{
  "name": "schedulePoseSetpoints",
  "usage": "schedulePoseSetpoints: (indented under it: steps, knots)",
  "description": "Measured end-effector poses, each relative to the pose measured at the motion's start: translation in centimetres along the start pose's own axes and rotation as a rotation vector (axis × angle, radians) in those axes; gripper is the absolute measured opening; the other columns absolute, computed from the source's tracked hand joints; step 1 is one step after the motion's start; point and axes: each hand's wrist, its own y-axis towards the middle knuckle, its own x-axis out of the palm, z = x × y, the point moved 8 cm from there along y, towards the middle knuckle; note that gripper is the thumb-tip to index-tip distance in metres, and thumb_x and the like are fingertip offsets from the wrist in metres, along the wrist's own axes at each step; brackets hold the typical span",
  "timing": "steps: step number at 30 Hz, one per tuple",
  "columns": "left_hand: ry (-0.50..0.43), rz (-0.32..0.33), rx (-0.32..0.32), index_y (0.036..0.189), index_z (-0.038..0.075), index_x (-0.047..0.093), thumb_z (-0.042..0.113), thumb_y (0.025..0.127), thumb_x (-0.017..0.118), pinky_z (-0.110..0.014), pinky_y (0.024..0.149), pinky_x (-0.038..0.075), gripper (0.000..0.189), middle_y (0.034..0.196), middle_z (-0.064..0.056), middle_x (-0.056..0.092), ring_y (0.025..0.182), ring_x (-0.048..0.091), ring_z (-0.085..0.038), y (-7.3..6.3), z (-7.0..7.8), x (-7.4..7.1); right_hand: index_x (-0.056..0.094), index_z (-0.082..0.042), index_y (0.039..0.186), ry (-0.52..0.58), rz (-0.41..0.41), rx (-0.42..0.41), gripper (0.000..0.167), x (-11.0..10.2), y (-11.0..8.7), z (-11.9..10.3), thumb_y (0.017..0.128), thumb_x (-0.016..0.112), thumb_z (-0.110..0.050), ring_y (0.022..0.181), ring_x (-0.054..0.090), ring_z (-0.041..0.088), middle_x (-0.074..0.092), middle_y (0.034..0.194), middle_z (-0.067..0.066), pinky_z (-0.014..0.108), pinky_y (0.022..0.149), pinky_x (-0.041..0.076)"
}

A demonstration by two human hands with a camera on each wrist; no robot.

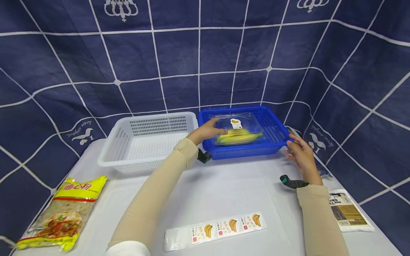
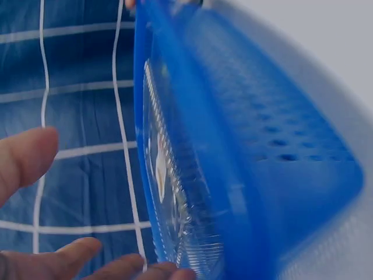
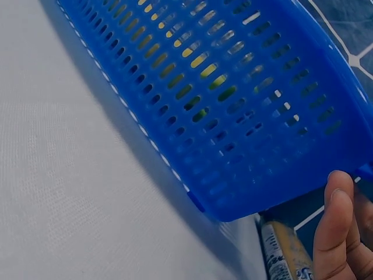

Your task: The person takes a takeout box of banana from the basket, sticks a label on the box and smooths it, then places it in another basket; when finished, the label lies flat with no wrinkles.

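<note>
A clear plastic box (image 1: 256, 122) with a banana label on its lid sits in the blue basket (image 1: 245, 153). Yellow bananas (image 1: 235, 138) with a green tip show through it. My left hand (image 1: 206, 131) reaches over the basket's left rim to the box's left side. The left wrist view shows its thumb (image 2: 29, 154) spread from the fingers, with nothing between them. At the basket's right corner is my right hand (image 1: 301, 156), its fingers loosely bent beside the rim. Whether its fingertips touch the rim is hard to tell.
Left of the blue basket stands a white basket (image 1: 128, 163). A strip of banana labels (image 1: 230, 229) lies near the front. A yellow food bag (image 1: 65, 213) is at the left, and a brown and white package (image 1: 349, 211) at the right. A blue curtain (image 1: 176, 53) hangs behind.
</note>
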Motion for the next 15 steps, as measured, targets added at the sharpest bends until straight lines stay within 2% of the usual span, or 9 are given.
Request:
schedulePoseSetpoints:
  steps: [3,6,12,15]
  knots:
    - [0.006,0.009,0.108,0.171,0.006,0.028,0.022,0.104,0.070,-0.051,0.129,0.030,0.080,0.175,-0.020,0.028,0.161,0.029,-0.040,-1.7,0.2,-0.2,0.063,-0.028,0.139,-0.020,-0.006,-0.004,0.031,0.3,0.1,-0.1,0.109,0.068,-0.020,0.078,0.071,0.006,0.070,0.100,-0.013,0.020,0.065,0.061]
    - [-0.049,0.004,0.185,0.168,0.007,0.037,0.017,0.105,0.067,-0.049,0.125,0.039,0.070,0.173,-0.017,0.036,0.156,0.040,-0.039,-3.7,-0.2,-0.3,0.063,-0.027,0.138,-0.045,0.004,-0.001,0.030,0.3,0.1,-0.2,0.110,0.066,-0.018,0.077,0.071,0.006,0.070,0.097,-0.015,0.019,0.065,0.060]
    - [-0.213,-0.009,0.246,0.160,0.005,0.049,0.013,0.109,0.064,-0.051,0.118,0.048,0.054,0.164,-0.014,0.051,0.145,0.054,-0.034,-8.0,-1.9,-0.9,0.063,-0.020,0.137,-0.123,0.086,0.036,0.028,-0.6,-0.6,-0.8,0.110,0.062,-0.015,0.075,0.070,0.004,0.070,0.091,-0.019,0.020,0.064,0.061]
    - [-0.272,0.010,0.265,0.156,0.000,0.052,0.011,0.109,0.062,-0.048,0.117,0.049,0.049,0.160,-0.018,0.053,0.144,0.056,-0.035,-10.1,-3.0,-1.8,0.060,-0.009,0.144,-0.271,0.128,0.035,0.034,-1.3,-1.3,-1.6,0.110,0.061,-0.016,0.076,0.068,0.000,0.070,0.094,-0.017,0.019,0.065,0.061]
